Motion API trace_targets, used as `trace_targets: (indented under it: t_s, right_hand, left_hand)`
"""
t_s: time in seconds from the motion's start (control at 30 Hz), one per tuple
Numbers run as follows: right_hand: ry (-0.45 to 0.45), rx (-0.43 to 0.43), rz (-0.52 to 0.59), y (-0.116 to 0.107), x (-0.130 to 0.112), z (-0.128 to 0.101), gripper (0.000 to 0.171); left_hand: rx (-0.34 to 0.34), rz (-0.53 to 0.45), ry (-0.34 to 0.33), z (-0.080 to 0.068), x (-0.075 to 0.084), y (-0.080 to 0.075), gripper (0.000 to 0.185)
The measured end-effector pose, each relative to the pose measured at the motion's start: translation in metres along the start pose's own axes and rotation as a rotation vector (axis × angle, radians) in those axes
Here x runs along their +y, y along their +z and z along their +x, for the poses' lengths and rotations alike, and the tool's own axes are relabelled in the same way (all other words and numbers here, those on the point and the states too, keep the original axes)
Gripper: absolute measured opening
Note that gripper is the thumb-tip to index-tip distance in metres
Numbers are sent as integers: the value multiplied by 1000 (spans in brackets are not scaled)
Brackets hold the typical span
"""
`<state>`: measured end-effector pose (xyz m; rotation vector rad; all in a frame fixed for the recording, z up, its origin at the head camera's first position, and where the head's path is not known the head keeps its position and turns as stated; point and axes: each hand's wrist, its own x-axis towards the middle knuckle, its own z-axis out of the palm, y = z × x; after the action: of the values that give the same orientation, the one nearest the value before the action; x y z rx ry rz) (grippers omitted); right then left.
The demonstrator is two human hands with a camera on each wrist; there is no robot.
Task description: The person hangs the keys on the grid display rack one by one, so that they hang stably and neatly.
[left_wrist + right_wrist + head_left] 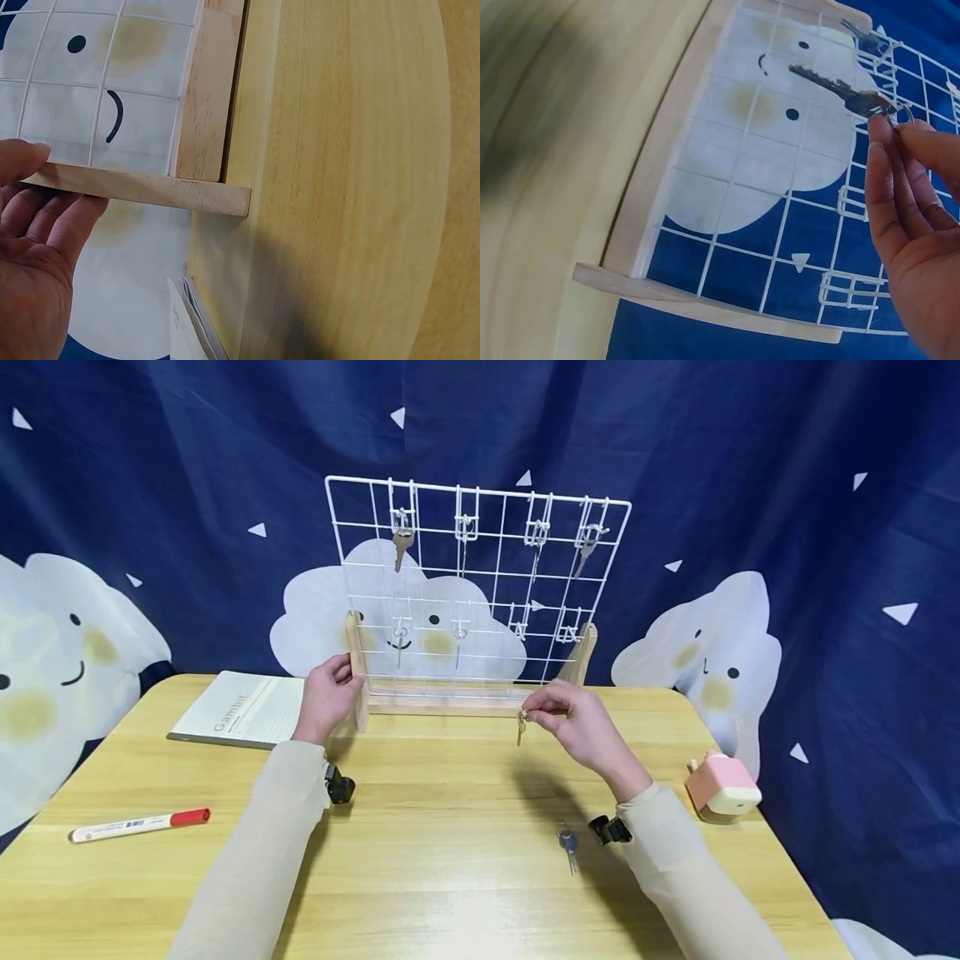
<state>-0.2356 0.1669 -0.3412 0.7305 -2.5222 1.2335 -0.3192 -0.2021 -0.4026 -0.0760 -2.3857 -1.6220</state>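
A white wire grid rack (501, 535) stands in a wooden base, with keys hanging from several of its hooks. My left hand (330, 693) grips the rack's left wooden upright (150, 186), thumb on one side and fingers on the other. In front of the grid's lower right part, my right hand (573, 722) pinches the ring of a key (862, 101) between thumb and fingertips. That key hangs blade down, a little above the tabletop. Two lower right hooks (567, 633) carry no key. Another key (568, 847) with a ring lies on the table near the right wrist.
A notebook (247, 706) lies left of the rack, close to the left hand. Nearer the left front is a marker (138, 827) with a red cap. A pink and cream pencil sharpener (723, 787) stands at the table's right edge. Behind hangs a dark blue curtain (480, 418).
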Motion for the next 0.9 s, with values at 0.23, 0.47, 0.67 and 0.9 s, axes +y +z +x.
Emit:
trace_targets:
  t_s: [0.23, 0.47, 0.67, 0.9]
  right_hand:
    - [-21, 69, -8, 1, -1, 14, 10]
    - [2, 176, -30, -3, -2, 27, 10]
    - [64, 233, -55, -7, -5, 40, 9]
    - [71, 277, -36, -5, -7, 51, 9]
  left_hand:
    - [19, 11, -8, -1, -2, -5, 44]
    - [18, 2, 6, 1, -2, -3, 44]
    - [16, -3, 3, 2, 1, 0, 44]
    - [8, 14, -5, -2, -2, 1, 44]
